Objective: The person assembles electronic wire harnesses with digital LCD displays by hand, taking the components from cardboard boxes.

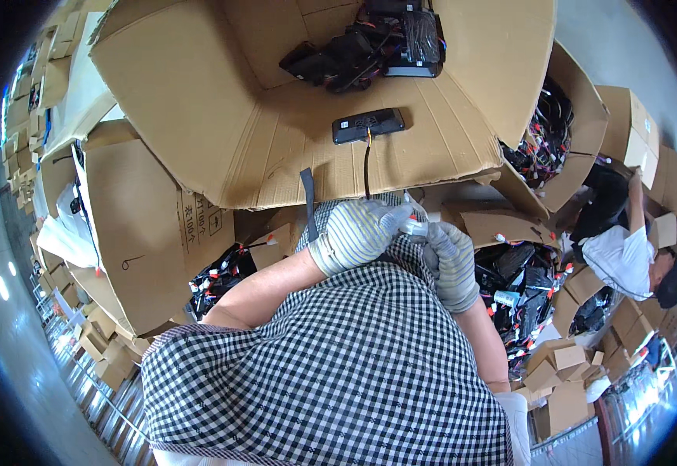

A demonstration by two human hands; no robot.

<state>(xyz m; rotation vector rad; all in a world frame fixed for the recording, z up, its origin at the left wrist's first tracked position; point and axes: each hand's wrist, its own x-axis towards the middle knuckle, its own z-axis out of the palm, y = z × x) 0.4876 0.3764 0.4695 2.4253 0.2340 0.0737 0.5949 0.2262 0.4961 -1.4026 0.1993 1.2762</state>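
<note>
Both my hands wear striped grey-and-yellow work gloves and meet in front of my checkered apron. A flat black rectangular device (369, 126) lies on the carton's flap. From it a thin black cable (367, 167) runs down to my left hand (360, 234), whose fingers are closed on it. A small pale, shiny object with a bit of red (414, 227) sits between the two hands. My right hand (451, 266) curls round its near side; the object's kind is unclear. Beside my left wrist is a dark strap (308, 202).
The large open carton (183, 93) ahead holds several black devices (377, 46) with cables. Cartons of wired parts stand at right (544, 132), lower right (513, 287) and lower left (218, 276). A person (626, 248) in a white top is at the far right, among cartons.
</note>
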